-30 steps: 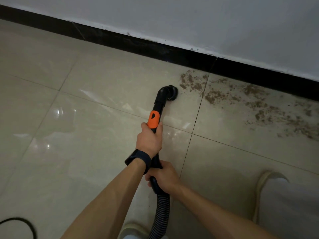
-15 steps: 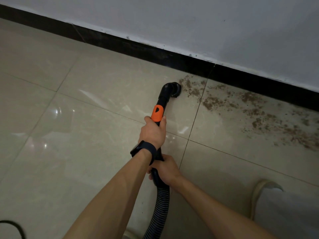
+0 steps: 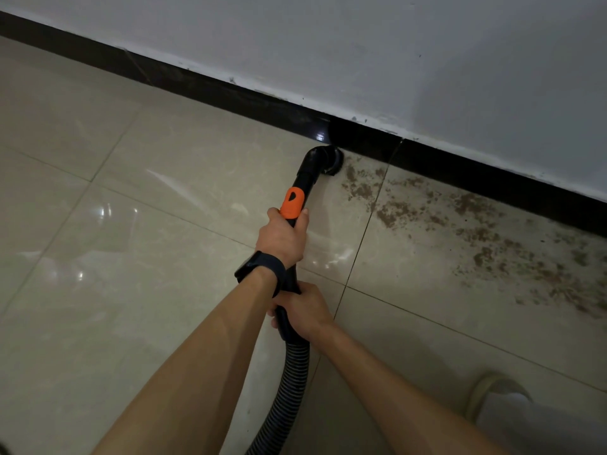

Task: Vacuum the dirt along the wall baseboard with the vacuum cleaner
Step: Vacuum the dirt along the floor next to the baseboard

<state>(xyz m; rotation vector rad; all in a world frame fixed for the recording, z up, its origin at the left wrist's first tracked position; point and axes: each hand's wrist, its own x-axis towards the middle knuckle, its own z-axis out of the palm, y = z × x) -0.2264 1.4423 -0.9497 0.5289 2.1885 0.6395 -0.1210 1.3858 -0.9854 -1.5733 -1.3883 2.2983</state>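
Orange plastic forms the collar [image 3: 293, 202] on the black wand [image 3: 303, 182], and the left grip [image 3: 282, 238] is closed round the tube just below it, a dark wristband [image 3: 262, 269] at the wrist. The right grip [image 3: 305, 311] sits lower and is wrapped round the wand's curved rear end, right where the ribbed hose [image 3: 289, 382] joins and trails down out of view. Ahead of both grips the wand bends into a round nozzle [image 3: 330, 160], which is down on the floor [image 3: 164, 192] and pressed up against the foot of the black baseboard [image 3: 230, 93] under the pale wall [image 3: 394, 60]. The dirt [image 3: 391, 213], brown crumbs and smears, begins just beside the nozzle on its right. From there it spreads in a widening band along the baseboard, across the grout line [image 3: 368, 224] and over the next tile to the frame's right edge. The tiles left of the nozzle show only gloss and reflections, no crumbs, so that stretch looks finished or never needed work. Judged from this, the job is at an early stage: the nozzle stands at the near end of the soiled strip, and almost all the visible dirt is yet to be lifted, including the thicker scatter furthest right. A pale shoe [image 3: 486, 389] stands at the lower right, well apart from the dirt.
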